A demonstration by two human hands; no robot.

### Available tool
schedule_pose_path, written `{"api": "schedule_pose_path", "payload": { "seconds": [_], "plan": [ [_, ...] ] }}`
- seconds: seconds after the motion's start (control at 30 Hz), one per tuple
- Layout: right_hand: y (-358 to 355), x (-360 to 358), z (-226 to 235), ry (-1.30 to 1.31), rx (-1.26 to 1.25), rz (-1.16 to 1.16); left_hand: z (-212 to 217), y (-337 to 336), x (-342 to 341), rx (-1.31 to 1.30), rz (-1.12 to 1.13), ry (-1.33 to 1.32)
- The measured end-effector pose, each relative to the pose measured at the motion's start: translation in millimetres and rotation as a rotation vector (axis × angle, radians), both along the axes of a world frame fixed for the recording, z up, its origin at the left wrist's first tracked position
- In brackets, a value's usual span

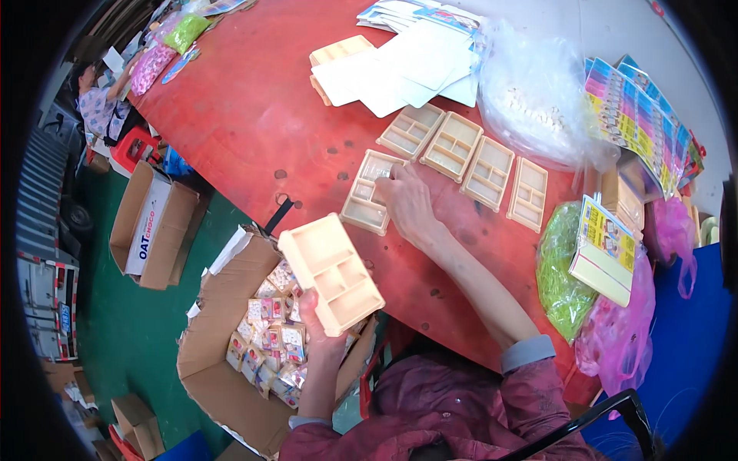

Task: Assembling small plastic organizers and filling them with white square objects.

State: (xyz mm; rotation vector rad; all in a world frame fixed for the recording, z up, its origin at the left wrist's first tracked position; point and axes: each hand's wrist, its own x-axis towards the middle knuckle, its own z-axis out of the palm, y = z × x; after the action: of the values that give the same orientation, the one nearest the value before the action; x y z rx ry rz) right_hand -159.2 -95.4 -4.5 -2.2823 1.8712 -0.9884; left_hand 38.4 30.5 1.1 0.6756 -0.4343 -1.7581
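While my left grip (323,338) clasps one cream, rectangular plastic compartment tray (332,274), my right grip (410,201), closure undeterminable, meets a similar cream tray (368,194) on the flat red table (254,131)

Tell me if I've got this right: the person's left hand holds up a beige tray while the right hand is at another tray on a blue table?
Not quite: the table is red, not blue, as the head view shows. The left hand does hold up a beige tray, and the right hand is at another tray.
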Motion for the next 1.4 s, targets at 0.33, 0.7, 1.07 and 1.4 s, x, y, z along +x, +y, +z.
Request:
{"api": "schedule_pose_path", "payload": {
  "seconds": [0.33,0.7,1.07,1.4],
  "plan": [
    [4,-9,5,-0.034,-0.024,0.014,0,3,-29,0.051,-0.120,0.100],
    [97,-20,109,-0.853,0.636,0.267,44,6,-65,0.029,-0.118,-0.181],
    [106,-42,105,-0.945,0.809,0.246,57,14,-72,-0.037,-0.190,-0.354],
    [109,-41,91,-1.044,0.770,0.213,35,16,-71,0.029,-0.264,-0.212]
  ]
}}
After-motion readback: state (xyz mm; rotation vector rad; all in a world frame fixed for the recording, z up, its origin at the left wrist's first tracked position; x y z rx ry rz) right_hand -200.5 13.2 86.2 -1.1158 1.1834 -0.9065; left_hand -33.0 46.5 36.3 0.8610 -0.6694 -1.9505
